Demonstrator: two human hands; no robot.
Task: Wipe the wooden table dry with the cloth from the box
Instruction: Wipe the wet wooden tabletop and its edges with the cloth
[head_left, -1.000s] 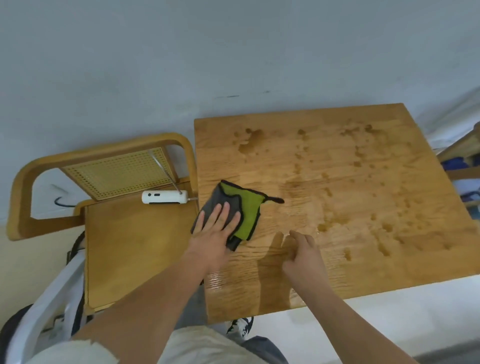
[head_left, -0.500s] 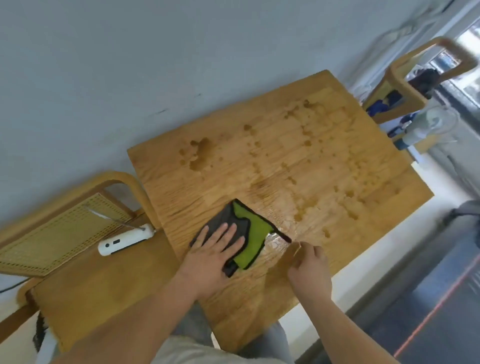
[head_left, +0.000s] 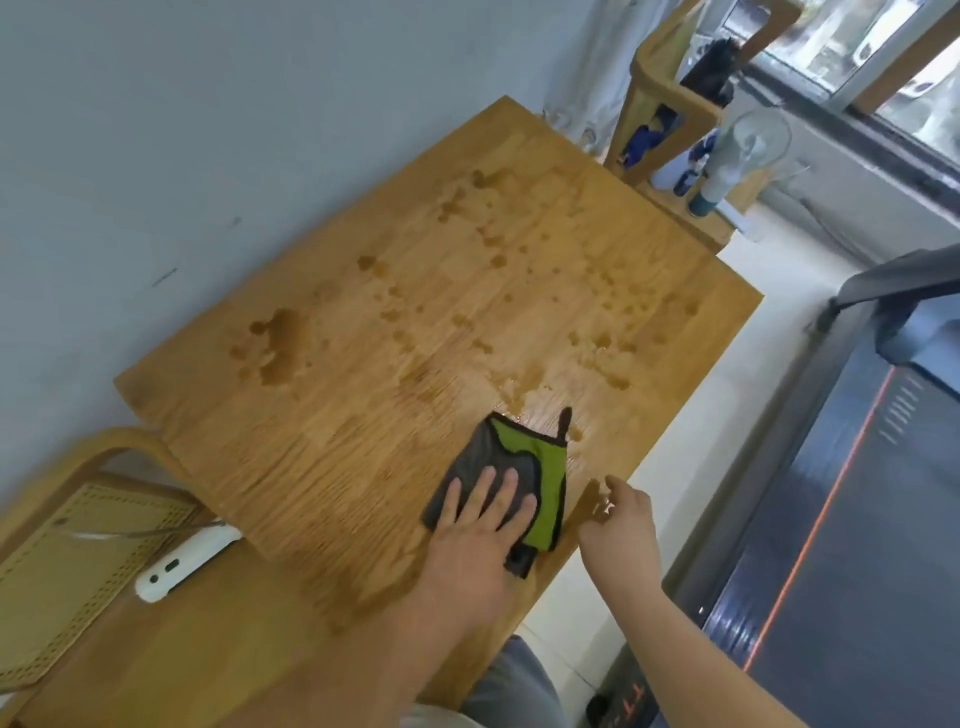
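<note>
Grey wall is seen behind a wooden counter (head_left: 363, 426), whose far edge is set against it. Water spots (head_left: 280, 338) are scattered over much of the top, with a larger patch toward the far left corner and many small ones toward the right edge. A grey and green cloth (head_left: 537, 460) is laid flat close to the near edge, about midway along it, with a small dark loop sticking out at its far corner. The cloth is pressed down by the left hand (head_left: 478, 540); its grip is wide, with the fingers straight and spread over the grey part. The right hand (head_left: 618, 525) is held just beside the cloth at the near edge, its grip loose, the fingers lightly curled and nothing held. Whether its fingertips touch the wood cannot be told.

At the left edge a wooden chair (head_left: 78, 561) with a cane back is drawn up, and a white device (head_left: 182, 564) is laid on its seat. Beyond the right edge a second wooden chair (head_left: 670, 98) is loaded with dark and blue items too blurred to be named, and a white fan (head_left: 748, 150) is stood beside it. A dark treadmill (head_left: 857, 519) with an orange line is placed on the floor to the right, below a window (head_left: 857, 41).
</note>
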